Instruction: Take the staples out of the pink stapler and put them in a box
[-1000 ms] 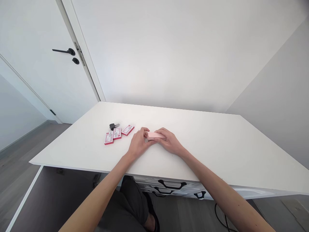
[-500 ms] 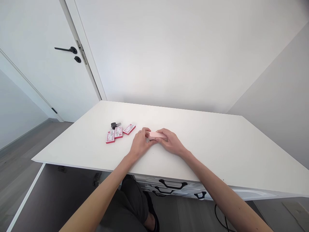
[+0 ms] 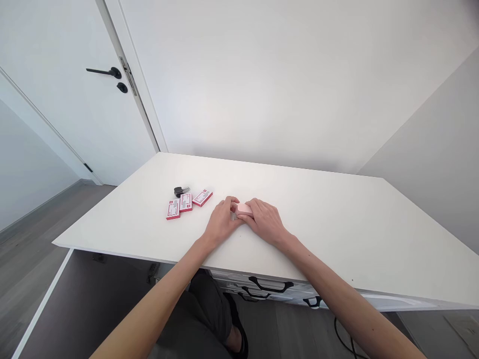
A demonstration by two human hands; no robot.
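A small pink stapler [image 3: 245, 209] rests low over the white tabletop, between my two hands. My left hand [image 3: 220, 219] curls round its left end, with thumb and fingers closed there. Lying over the right part of the stapler, my right hand [image 3: 267, 222] has its fingers wrapped across the top and its thumb along the near side. Much of the stapler is hidden under the fingers. To the left of my hands lie three red-and-white small boxes, among them the nearest box [image 3: 173, 209], the middle box [image 3: 186, 202] and the tilted right box [image 3: 202, 197].
Behind the boxes lies a black staple remover [image 3: 181, 191] with metal jaws. The white tabletop [image 3: 337, 224] meets a wall at the back. Drawers with black handles [image 3: 271, 284] are below its front edge, and a cabinet door [image 3: 45, 304] stands open at lower left.
My right hand has slid further over the stapler, covering more of its right end. My left hand stays at the left end. The view has shifted slightly.
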